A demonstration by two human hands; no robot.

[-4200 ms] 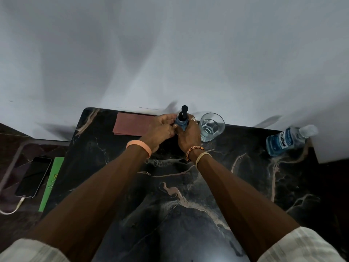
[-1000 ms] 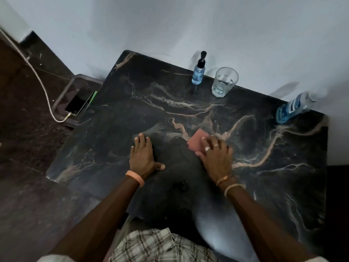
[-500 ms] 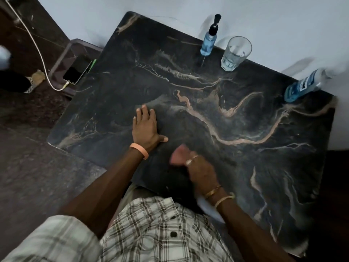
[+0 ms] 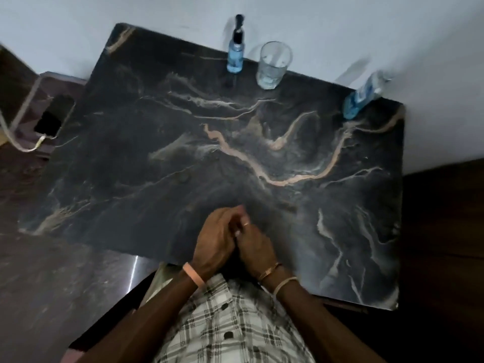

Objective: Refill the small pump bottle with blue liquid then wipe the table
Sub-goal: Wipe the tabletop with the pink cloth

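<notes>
Two hands meet above the near edge of one dark marble table (image 4: 162, 142). The left hand (image 4: 213, 242) lies curled against the right hand (image 4: 255, 244); a pale pink sliver shows at the fingertips, possibly a cloth, but blur prevents telling what either hand grips. At the far edge stand one small pump bottle (image 4: 235, 57) holding blue liquid and one glass (image 4: 272, 64) just beside it. One large blue bottle (image 4: 362, 96) lies at the far right corner.
</notes>
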